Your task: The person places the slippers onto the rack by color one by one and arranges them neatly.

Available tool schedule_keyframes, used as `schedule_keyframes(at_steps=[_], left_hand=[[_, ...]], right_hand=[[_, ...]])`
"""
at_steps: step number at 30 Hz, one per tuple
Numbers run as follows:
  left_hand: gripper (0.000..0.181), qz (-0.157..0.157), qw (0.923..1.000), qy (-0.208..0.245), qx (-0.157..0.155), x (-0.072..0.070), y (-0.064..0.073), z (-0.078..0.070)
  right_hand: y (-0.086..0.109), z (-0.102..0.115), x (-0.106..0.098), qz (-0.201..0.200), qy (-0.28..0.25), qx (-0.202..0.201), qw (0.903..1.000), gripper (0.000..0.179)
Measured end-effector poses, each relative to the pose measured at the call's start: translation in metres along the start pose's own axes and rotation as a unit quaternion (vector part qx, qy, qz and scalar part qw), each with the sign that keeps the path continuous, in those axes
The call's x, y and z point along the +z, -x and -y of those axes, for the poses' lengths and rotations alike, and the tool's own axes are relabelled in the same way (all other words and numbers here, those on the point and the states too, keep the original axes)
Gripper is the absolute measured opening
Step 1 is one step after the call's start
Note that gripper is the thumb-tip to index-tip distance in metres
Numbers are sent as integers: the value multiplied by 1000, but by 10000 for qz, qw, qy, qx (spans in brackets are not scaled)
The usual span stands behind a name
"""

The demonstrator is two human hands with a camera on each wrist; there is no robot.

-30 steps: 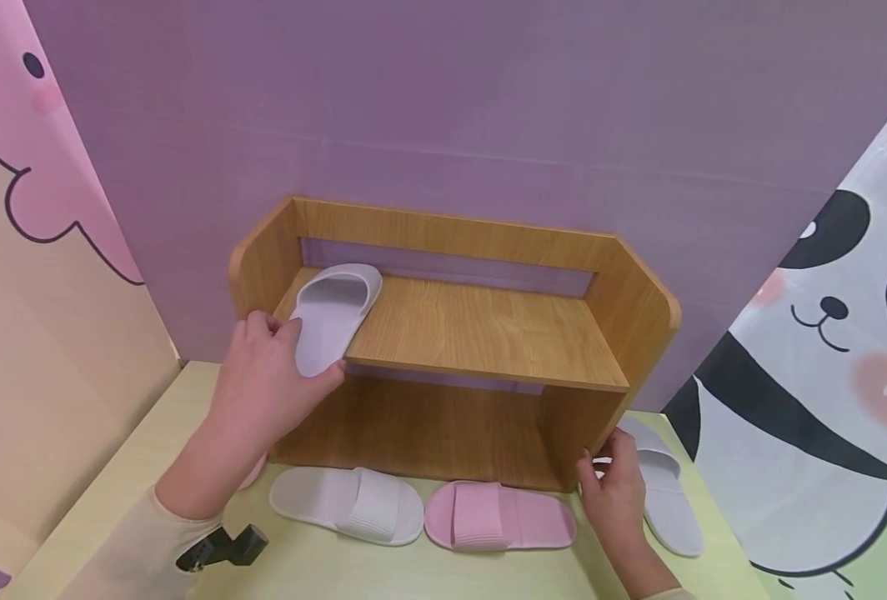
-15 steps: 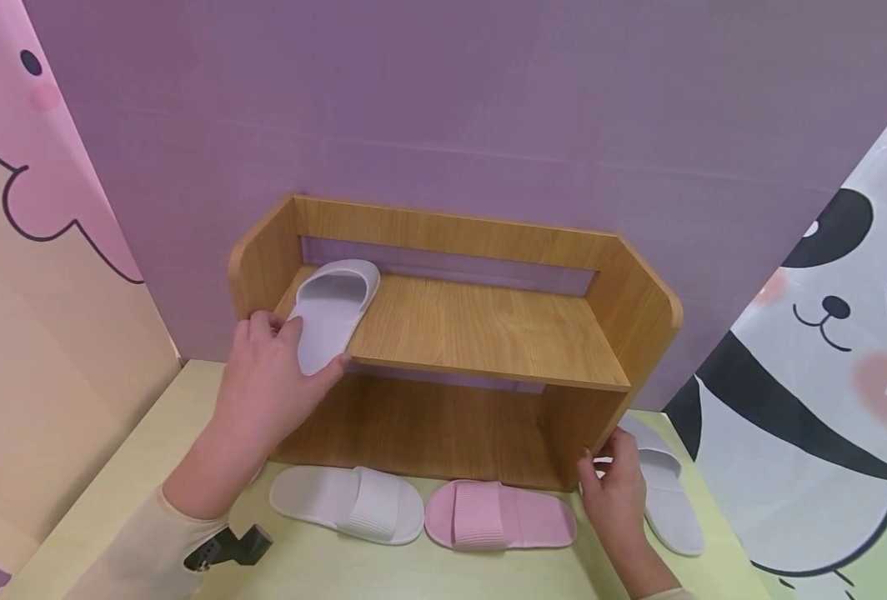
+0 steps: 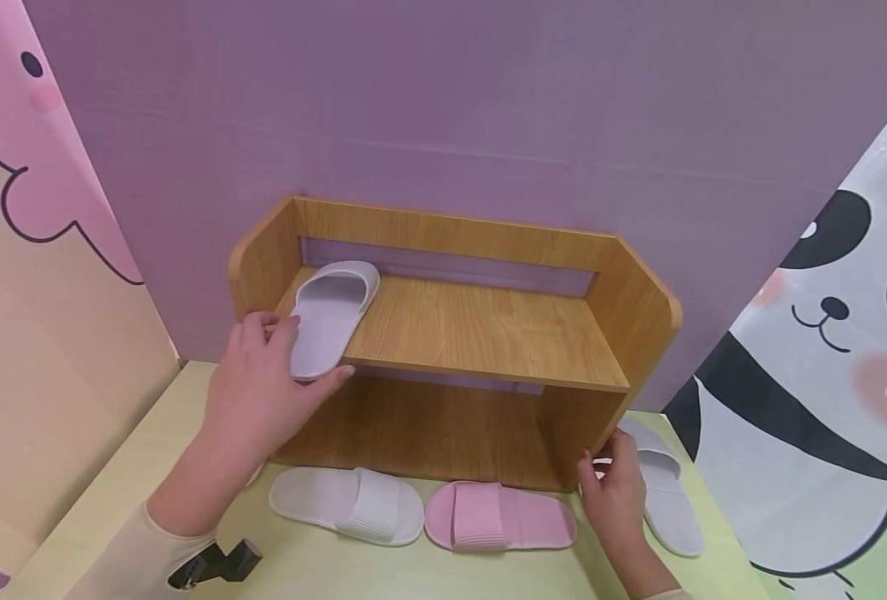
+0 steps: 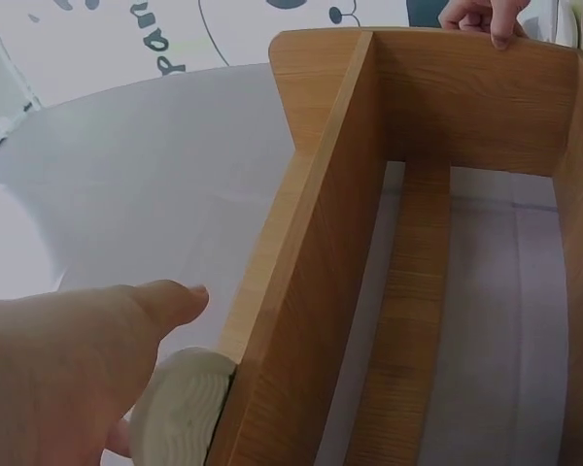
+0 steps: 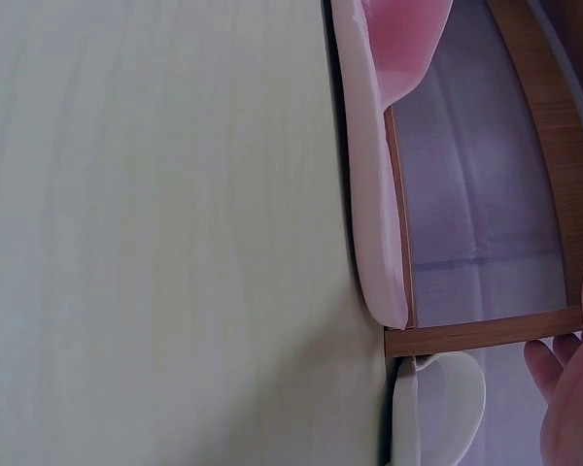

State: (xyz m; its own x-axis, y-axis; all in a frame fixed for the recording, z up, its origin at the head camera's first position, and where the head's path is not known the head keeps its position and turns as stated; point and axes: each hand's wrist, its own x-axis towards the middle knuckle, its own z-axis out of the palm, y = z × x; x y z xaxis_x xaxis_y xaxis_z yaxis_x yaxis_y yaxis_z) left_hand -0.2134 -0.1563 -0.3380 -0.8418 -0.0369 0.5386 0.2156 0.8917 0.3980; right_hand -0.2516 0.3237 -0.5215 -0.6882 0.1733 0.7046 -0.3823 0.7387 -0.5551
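Note:
A pale lavender slipper [image 3: 323, 329] lies on the left end of the upper shelf of a small wooden shoe rack [image 3: 481, 329], toe to the back, its heel at the shelf's front edge. My left hand [image 3: 259, 387] is beside it, index fingertip at the slipper's left edge and thumb stretched out just off the heel. In the left wrist view the slipper's sole end [image 4: 185, 408] shows below the straight thumb. My right hand [image 3: 614, 496] grips the front edge of the rack's right side panel low down, thumb at the front. Its fingertips [image 5: 542, 364] show behind that panel in the right wrist view.
In front of the rack a white slipper [image 3: 349, 504] and a pink slipper [image 3: 499, 517] lie in a row on the light table [image 3: 383, 575]. Another pale slipper [image 3: 669, 492] lies right of the rack. A purple wall [image 3: 443, 108] stands behind.
The left thumb has come away from the slipper's heel, and the left hand has drawn slightly left. The slipper has hardly shifted. My right hand has not moved.

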Motion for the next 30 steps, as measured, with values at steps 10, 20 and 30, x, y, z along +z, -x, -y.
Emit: schedule_keyframes(at_steps=[10, 20, 30], left_hand=[[90, -73, 9995, 307, 59, -13, 23, 9], [79, -932, 9932, 472, 511, -17, 33, 32], [79, -560, 9948, 840, -95, -5, 41, 58]], right_hand=[[1, 1, 0, 4, 31, 42, 10000, 42], [0, 0, 0, -63, -16, 22, 10000, 41], [0, -1, 1, -38, 11, 24, 10000, 42]])
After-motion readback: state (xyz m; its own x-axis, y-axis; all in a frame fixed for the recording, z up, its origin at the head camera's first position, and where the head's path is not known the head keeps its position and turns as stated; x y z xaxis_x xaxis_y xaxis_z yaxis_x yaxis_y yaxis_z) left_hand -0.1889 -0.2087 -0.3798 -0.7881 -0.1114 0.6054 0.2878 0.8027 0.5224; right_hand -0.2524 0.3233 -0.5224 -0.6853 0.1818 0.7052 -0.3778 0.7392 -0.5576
